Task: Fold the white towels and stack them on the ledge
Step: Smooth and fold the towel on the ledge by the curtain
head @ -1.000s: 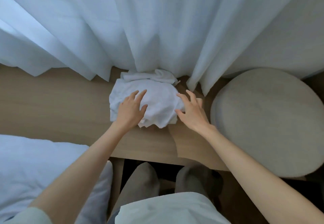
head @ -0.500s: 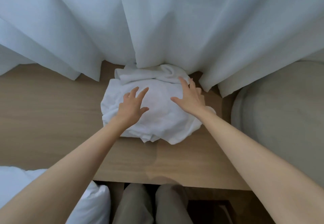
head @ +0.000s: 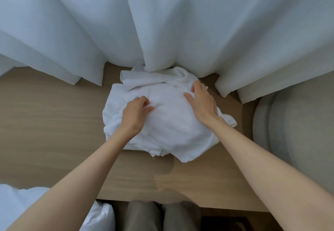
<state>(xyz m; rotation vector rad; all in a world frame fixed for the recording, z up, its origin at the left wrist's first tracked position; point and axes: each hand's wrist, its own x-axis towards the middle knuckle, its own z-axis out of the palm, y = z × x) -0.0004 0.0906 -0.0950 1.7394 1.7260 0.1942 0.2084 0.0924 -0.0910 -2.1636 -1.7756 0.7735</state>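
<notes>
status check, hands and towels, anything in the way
Left hand pinching the top towel. Right hand flat on its far right edge. Towels bunched on the ledge, not neat. Curtain touching the back of the pile.

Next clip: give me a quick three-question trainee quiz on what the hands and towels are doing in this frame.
1. True or false: both hands rest on the white towel pile.
2. Which hand has its fingers curled into the cloth? A) left hand B) right hand
3. What hangs directly behind the pile, touching its far edge?

Key
1. True.
2. A; the right hand lies flatter, fingers extended.
3. The white curtain, above the wooden ledge.
</notes>
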